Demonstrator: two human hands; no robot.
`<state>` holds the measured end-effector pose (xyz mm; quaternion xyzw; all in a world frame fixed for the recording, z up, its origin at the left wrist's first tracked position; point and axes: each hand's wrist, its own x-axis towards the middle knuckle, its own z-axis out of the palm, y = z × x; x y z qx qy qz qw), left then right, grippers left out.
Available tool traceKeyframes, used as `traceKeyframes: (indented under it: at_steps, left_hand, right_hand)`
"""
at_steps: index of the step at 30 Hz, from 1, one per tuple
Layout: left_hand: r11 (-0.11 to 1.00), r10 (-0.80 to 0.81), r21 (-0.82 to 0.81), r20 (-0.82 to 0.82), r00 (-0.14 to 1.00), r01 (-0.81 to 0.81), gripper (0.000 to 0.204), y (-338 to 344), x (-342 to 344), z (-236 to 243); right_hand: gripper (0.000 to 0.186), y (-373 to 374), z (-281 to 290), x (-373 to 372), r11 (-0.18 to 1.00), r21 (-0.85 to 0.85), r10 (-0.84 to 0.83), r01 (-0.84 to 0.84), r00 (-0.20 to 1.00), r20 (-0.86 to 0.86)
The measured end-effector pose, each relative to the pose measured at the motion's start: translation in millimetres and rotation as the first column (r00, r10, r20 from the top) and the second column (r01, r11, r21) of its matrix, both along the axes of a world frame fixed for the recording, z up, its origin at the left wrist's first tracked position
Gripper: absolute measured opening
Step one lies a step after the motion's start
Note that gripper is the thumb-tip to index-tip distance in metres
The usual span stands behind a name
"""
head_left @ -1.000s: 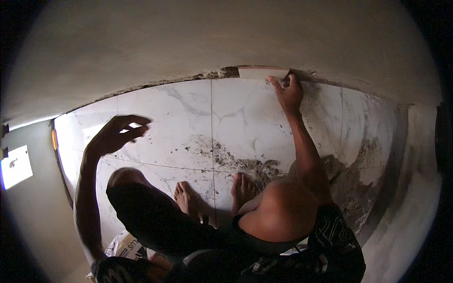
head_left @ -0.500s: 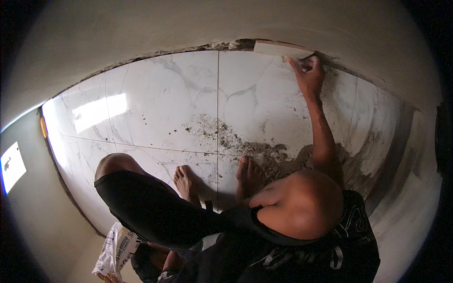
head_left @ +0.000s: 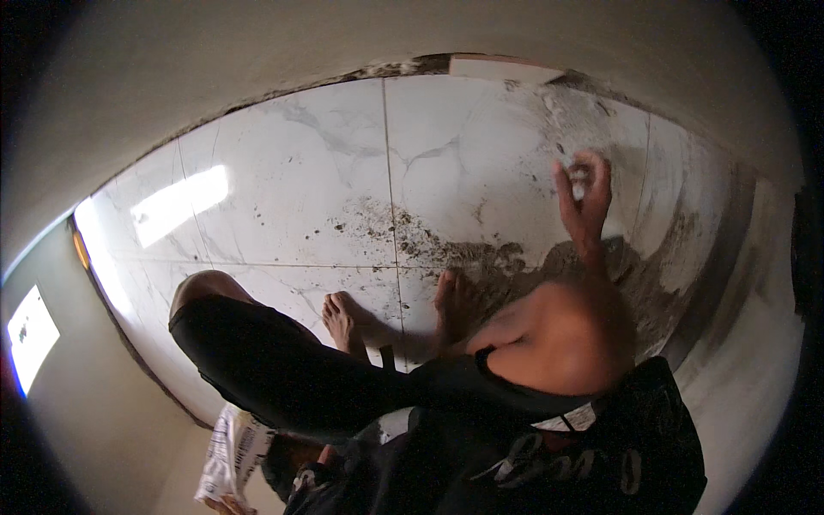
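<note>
My right hand (head_left: 585, 196) is over the dirty right part of the floor, thumb and fingers curled but apart, with nothing visible between them. Pale floor shows through the gap. Beyond it, a narrow cut tile strip (head_left: 505, 69) sits along the base of the far wall, apart from my hand. A dark, rough gap (head_left: 429, 64) runs on from the strip's left end. Grey wet mortar (head_left: 562, 257) lies smeared below my hand. My left hand cannot be made out in the picture.
White marble-patterned floor tiles (head_left: 296, 193) carry scattered mortar crumbs (head_left: 412, 236). My bare feet and bent knees are at the lower middle. A white printed bag (head_left: 230, 455) lies at lower left, beside dark and skin-coloured shapes I cannot make out. Walls (head_left: 412, 30) curve round the floor.
My right hand has let go of the tile strip and drawn back toward me. The strip remains at the wall. The view has shifted slightly.
</note>
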<state>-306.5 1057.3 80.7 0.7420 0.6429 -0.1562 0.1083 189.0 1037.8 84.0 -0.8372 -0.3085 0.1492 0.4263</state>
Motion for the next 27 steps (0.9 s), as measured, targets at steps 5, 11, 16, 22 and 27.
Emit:
traceKeyframes:
  at_steps: [5,11,16,22,27]
  left_hand:
    - [0.993,0.005,-0.114,0.033,0.999,-0.001,0.037,7.3,-18.7,29.7]
    - [0.978,0.01,-0.21,-0.009,1.0,-0.011,0.037,29.6,-48.6,74.0]
    - [0.969,-0.009,-0.246,-0.033,0.999,0.001,0.038,51.4,-60.1,102.2]
    - [0.963,-0.021,-0.269,-0.024,0.999,0.014,0.038,65.8,-61.5,119.9]
    - [0.957,-0.022,-0.289,0.008,1.0,0.024,0.038,66.8,-58.6,120.7]
  right_hand:
    - [0.03,-146.3,0.9,-77.4,0.938,-0.324,-0.274,0.121,0.832,-0.483]
    - [0.029,-281.5,75.8,-149.7,0.612,-0.79,-0.431,-0.05,0.816,-0.385]
    - [0.028,-329.8,137.8,-190.8,0.492,-0.869,-0.566,-0.054,0.739,-0.366]
    - [0.027,-326.3,193.8,-230.6,0.502,-0.863,-0.606,-0.056,0.689,-0.397]
    - [0.027,-314.4,244.7,-225.3,0.53,-0.844,-0.559,-0.083,0.714,-0.422]
